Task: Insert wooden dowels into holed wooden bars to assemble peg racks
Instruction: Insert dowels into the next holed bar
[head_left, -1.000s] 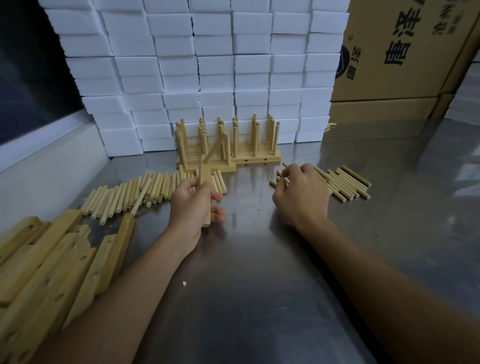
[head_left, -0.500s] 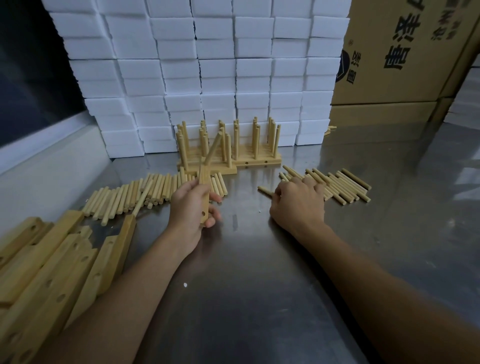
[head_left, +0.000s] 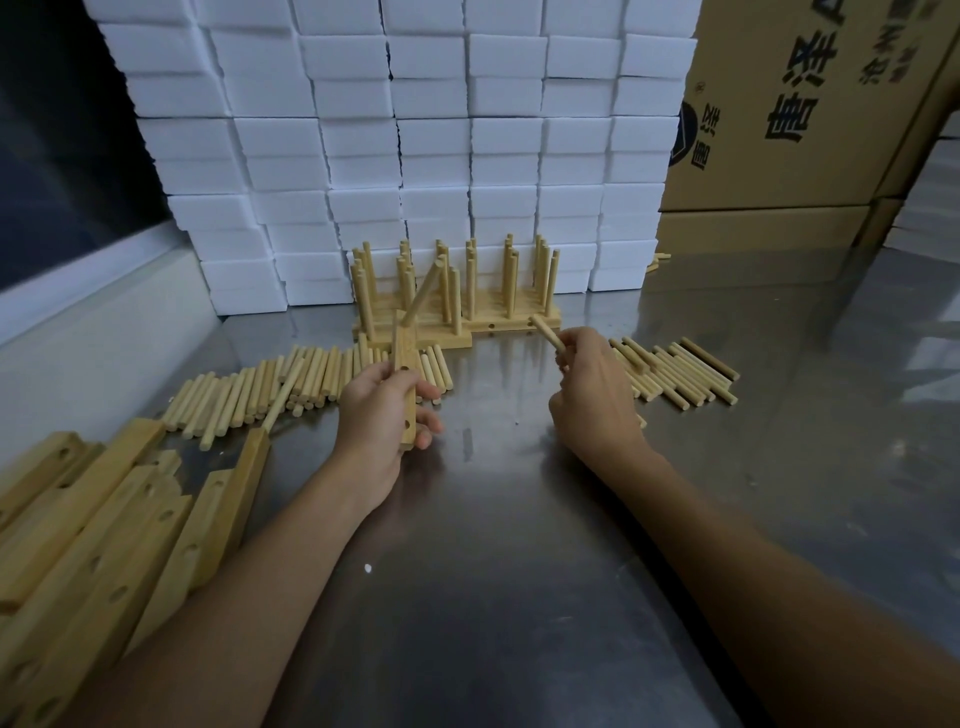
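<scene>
My left hand (head_left: 382, 415) grips a holed wooden bar (head_left: 405, 364) held on end above the steel table, with one dowel (head_left: 426, 288) stuck in its top hole and leaning right. My right hand (head_left: 592, 389) pinches a single dowel (head_left: 548, 332) lifted off the table, to the right of the bar. A loose dowel pile (head_left: 675, 371) lies behind my right hand, and a bigger dowel pile (head_left: 270, 387) lies left of my left hand. Finished peg racks (head_left: 467, 291) stand at the back.
Several bare holed bars (head_left: 104, 530) are heaped at the left front edge. A wall of white foam blocks (head_left: 415, 130) closes the back, and cardboard boxes (head_left: 810, 114) stand at the back right. The steel table (head_left: 519, 571) reflects light.
My right hand has left the right dowel pile and risen with one dowel, moving toward the bar. My left hand has kept the bar in about the same place.
</scene>
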